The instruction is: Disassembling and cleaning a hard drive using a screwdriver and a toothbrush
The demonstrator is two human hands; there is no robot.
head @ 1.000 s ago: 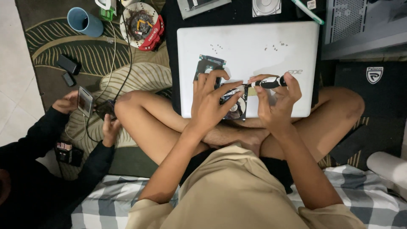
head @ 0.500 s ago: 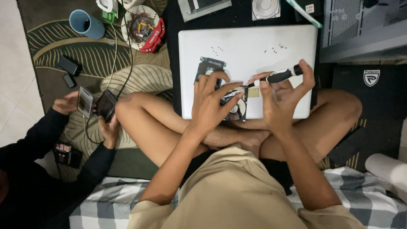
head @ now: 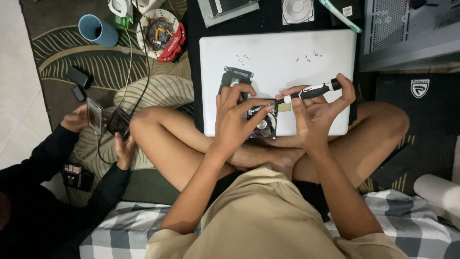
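The opened hard drive (head: pixel 262 121), its shiny platter exposed, lay at the near edge of a closed silver laptop (head: pixel 287 62) that rested across the seated person's crossed legs. The left hand (head: pixel 235 120) rested on the drive's left side, its grip spread, with the fingertips pressed on the casing and the forefinger reaching toward the platter. The right hand (head: pixel 318 112) held a black-and-white screwdriver (head: pixel 309 92) in a closed grip, pinching the handle between thumb and fingers; the tool was tilted, with its tip pointing down and left to the drive's upper edge. A second drive, circuit board up (head: pixel 235 79), lay just behind the left hand on the laptop lid. Two small clusters of loose screws (head: pixel 243 59) sat farther back on the lid, well apart from the hands. Beyond the laptop, on a dark mat, lay a metal drive bracket (head: pixel 229 9) and another open drive (head: pixel 298 10). To the right stood a grey computer case (head: pixel 412 33). On the patterned rug (head: pixel 67 62) to the left stood a blue cup (head: pixel 98 31) and a round white dish of small parts (head: pixel 160 33). Another person in black sleeves (head: pixel 43 158) sat at the left, holding a small device (head: pixel 95 115) in one hand and a dark one (head: pixel 118 122) in the other.
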